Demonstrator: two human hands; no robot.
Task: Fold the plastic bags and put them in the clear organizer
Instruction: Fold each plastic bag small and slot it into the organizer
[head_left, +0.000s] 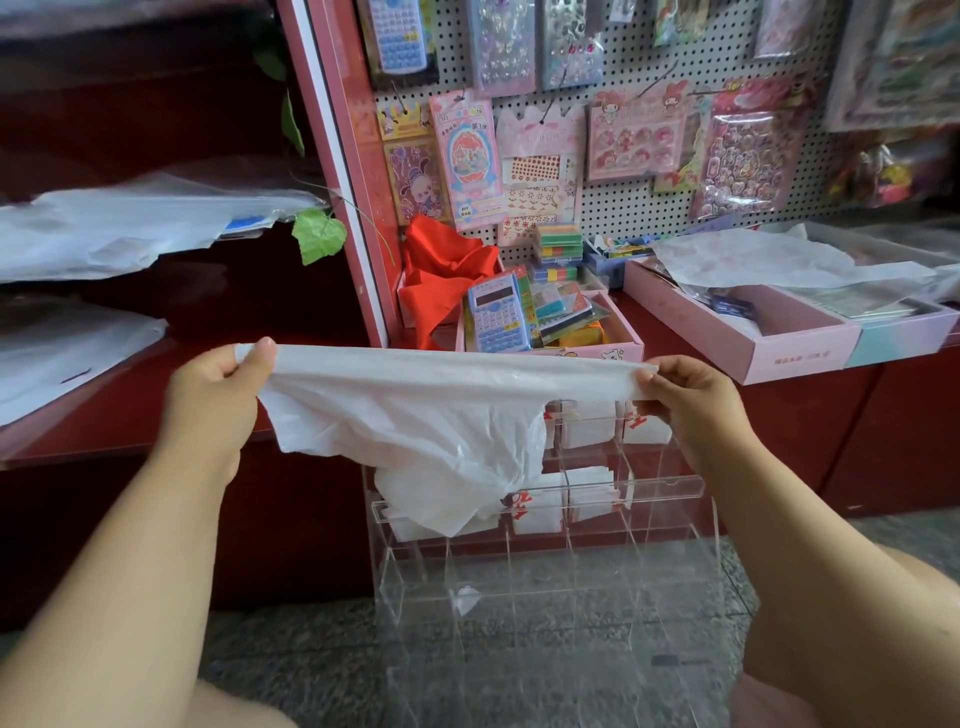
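While my left hand (221, 387) and right hand (685, 392) each pinch one end, I hold the white plastic bag (415, 415) stretched out above the clear organizer (675, 486), with folded bags (592, 493) inside.

Stationery shop: pegboard (649, 208) of hanging sticker packs (636, 135), boxed calculators (498, 319).

Red counters (810, 415), pegboard wall (634, 187), stone floor (291, 654)
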